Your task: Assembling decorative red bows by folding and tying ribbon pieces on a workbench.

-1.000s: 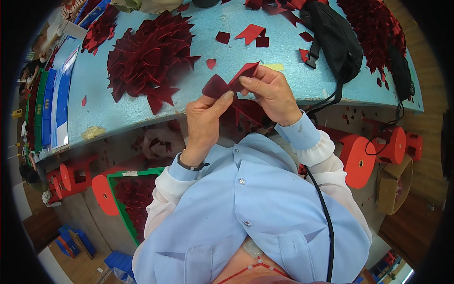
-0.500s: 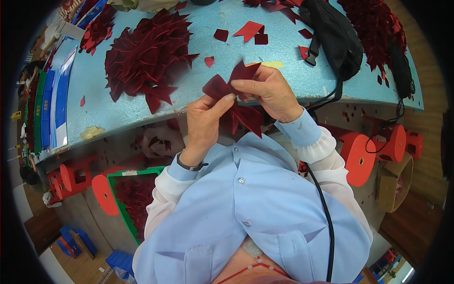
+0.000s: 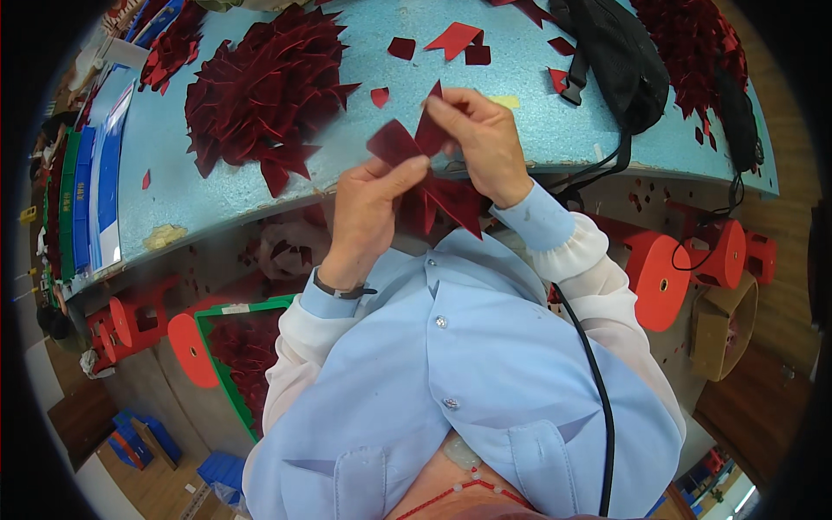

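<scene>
Both hands pinch dark red pieces (image 3: pixel 425 165) at table's near edge: left hand (image 3: pixel 368 212), right hand (image 3: pixel 481 143). Red pile (image 3: pixel 260 87) at far left, black bag (image 3: pixel 620 61) at far right. Blue table (image 3: pixel 173 165); red stools (image 3: pixel 659 277) below.

Blue table (image 3: pixel 173 147): red cutouts (image 3: pixel 260 78), black bag (image 3: pixel 620 61)

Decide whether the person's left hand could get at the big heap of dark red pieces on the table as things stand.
Probably yes, but not freely: the left hand grips a red cut piece with the right hand. The heap lies uncovered up-left, nothing between.
</scene>
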The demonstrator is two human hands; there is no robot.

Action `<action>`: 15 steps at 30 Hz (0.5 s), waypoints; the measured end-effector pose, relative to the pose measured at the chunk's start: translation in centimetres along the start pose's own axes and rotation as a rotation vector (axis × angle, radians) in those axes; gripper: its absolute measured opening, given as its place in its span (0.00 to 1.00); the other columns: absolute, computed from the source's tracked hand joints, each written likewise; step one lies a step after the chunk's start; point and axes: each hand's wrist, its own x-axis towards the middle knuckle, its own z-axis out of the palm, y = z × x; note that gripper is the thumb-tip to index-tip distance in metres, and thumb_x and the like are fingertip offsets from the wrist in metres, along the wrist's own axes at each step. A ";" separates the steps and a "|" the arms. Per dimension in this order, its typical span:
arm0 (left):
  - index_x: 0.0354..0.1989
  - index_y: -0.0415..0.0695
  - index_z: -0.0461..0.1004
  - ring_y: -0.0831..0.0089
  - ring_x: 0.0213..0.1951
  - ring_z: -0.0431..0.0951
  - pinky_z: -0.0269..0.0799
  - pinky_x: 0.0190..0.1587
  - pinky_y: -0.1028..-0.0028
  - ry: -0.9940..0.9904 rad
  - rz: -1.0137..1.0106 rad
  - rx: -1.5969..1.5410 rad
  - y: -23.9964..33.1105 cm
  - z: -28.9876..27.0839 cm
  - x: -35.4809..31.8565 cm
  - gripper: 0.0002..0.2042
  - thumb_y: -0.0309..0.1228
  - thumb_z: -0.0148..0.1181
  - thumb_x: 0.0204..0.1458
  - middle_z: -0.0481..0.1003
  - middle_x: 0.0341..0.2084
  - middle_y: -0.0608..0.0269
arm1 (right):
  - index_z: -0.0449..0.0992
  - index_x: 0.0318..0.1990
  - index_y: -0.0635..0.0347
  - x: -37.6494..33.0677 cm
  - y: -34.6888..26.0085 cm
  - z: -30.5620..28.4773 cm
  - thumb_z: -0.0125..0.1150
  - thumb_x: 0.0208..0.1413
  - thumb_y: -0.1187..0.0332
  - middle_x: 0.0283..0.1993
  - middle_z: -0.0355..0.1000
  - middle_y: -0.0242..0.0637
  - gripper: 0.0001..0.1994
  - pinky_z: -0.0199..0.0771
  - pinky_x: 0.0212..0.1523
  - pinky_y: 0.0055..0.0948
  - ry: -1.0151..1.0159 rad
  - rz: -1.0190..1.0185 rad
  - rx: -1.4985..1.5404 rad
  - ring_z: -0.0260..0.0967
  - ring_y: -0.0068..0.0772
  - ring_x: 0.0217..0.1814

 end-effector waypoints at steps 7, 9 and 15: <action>0.33 0.36 0.73 0.79 0.33 0.75 0.69 0.36 0.80 0.168 0.158 -0.109 0.7 -1.8 1.6 0.07 0.27 0.61 0.51 0.76 0.30 0.64 | 0.70 0.43 0.69 0.2 -1.6 -2.7 0.53 0.59 0.67 0.36 0.73 0.36 0.12 0.73 0.36 0.23 0.130 -0.065 0.126 0.70 0.23 0.34; 0.34 0.36 0.73 0.79 0.33 0.74 0.69 0.35 0.81 0.150 0.167 -0.147 1.1 -1.3 1.7 0.07 0.27 0.60 0.52 0.76 0.31 0.63 | 0.69 0.43 0.69 -2.3 -1.1 -2.9 0.53 0.59 0.66 0.36 0.73 0.36 0.13 0.73 0.35 0.23 0.034 0.043 -0.003 0.71 0.23 0.35; 0.37 0.37 0.74 0.79 0.34 0.75 0.66 0.34 0.82 0.084 0.124 -0.229 1.1 0.7 1.3 0.08 0.26 0.61 0.51 0.76 0.32 0.62 | 0.71 0.42 0.68 -4.0 -2.0 -0.7 0.55 0.58 0.66 0.36 0.73 0.35 0.12 0.74 0.33 0.22 -0.097 0.209 0.000 0.70 0.22 0.35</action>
